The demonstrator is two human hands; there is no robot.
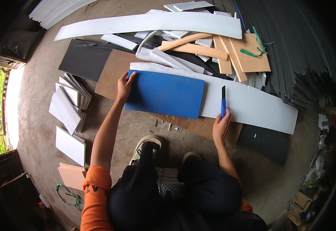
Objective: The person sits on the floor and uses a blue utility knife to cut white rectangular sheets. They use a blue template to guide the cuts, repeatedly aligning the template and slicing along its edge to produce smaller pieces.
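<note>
A blue rectangular board [166, 93] lies flat over the left part of a long white sheet [252, 104]. My left hand [125, 87] grips the blue board's left edge near its upper corner, the thumb on top. In my right hand [221, 125] is a utility knife [223, 104] with a blue handle, its dark blade extended and pointing away from me. The knife is over the white sheet, to the right of the blue board and apart from it. Under both sheets is a brown wooden board [112, 71], partly hidden by them.
White offcuts and tan strips [193, 49] are heaped beyond the sheets, with a long white strip [148, 24] across them. Stacked white pieces [69, 100] sit on the floor at left, above tan pieces [71, 176] and green twine [69, 197]. Dark sheets [291, 50] stand at right.
</note>
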